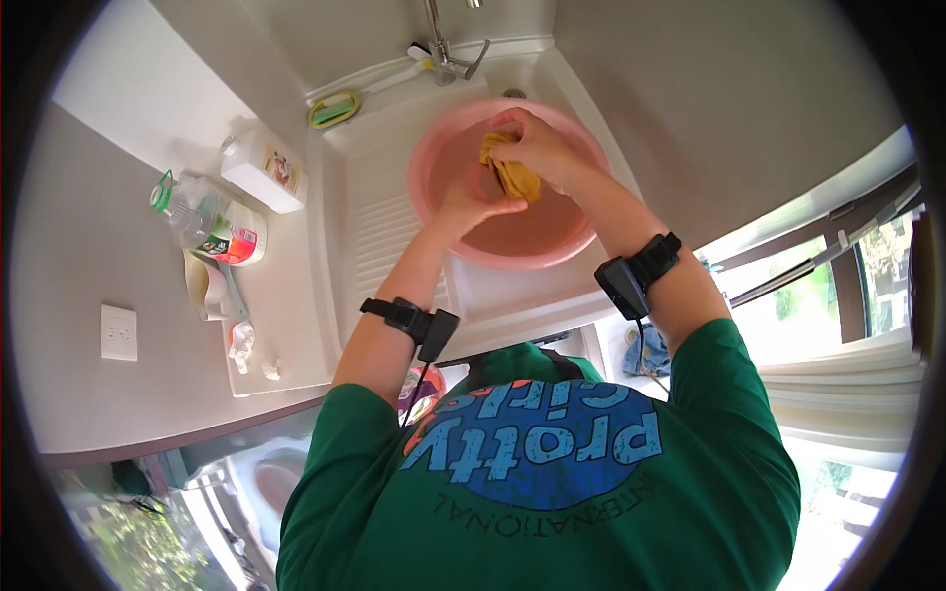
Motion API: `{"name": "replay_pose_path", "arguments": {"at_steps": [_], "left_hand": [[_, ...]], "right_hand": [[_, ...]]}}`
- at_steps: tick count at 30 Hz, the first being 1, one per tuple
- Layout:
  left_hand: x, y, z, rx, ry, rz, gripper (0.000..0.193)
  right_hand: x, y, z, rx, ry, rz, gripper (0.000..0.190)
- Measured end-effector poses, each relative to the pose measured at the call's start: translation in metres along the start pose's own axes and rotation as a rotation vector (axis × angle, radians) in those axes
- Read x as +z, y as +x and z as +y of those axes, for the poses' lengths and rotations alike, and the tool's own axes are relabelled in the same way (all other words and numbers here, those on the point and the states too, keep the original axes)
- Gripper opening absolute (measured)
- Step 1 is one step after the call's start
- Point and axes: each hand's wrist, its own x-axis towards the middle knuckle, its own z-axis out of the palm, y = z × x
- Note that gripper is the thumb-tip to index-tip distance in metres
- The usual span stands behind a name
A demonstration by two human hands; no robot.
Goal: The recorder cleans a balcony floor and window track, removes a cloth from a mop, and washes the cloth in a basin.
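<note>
A bunched mustard-yellow cloth point(518, 181) is held over a pink plastic basin point(426, 210) with water in it. My right hand point(543, 148) grips the upper part of the cloth between thumb and fingers. On the other side, my left hand point(467, 208) holds the cloth's lower end, its thumb pressed along the bottom. Some of the left fingers are hard to make out against the pink basin. The basin stands in a white laundry sink point(502, 295), beside its ribbed washboard point(384, 233).
A chrome faucet point(441, 63) rises behind the basin. At the back ledge lie a white-handled brush point(399, 76) and a soap dish with green soap point(334, 110). Along the left ledge are a white bottle point(264, 170), a clear jug with a green cap point(211, 221) and a pale scoop point(205, 287).
</note>
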Motion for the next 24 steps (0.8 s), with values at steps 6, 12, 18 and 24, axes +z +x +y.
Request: {"name": "replay_pose_path", "arguments": {"at_steps": [6,12,18,24], "left_hand": [[0.035,-0.006,-0.003,-0.223,-0.506,0.085,0.051],[0.021,-0.004,0.005,-0.675,-1.005,-0.035,0.035],[0.002,0.008,0.009,-0.776,-1.098,-0.278,0.022],[-0.001,0.019,0.017,-0.708,-0.544,-0.656,0.020]], "right_hand": [[-0.016,0.012,-0.008,0.314,0.869,-0.040,0.032],[-0.044,-0.004,0.049,0.006,-0.266,-0.127,0.056],[-0.017,-0.037,0.060,-0.454,-0.890,0.096,0.076],[-0.022,-0.030,0.052,-0.646,-0.972,-0.031,0.066]]}}
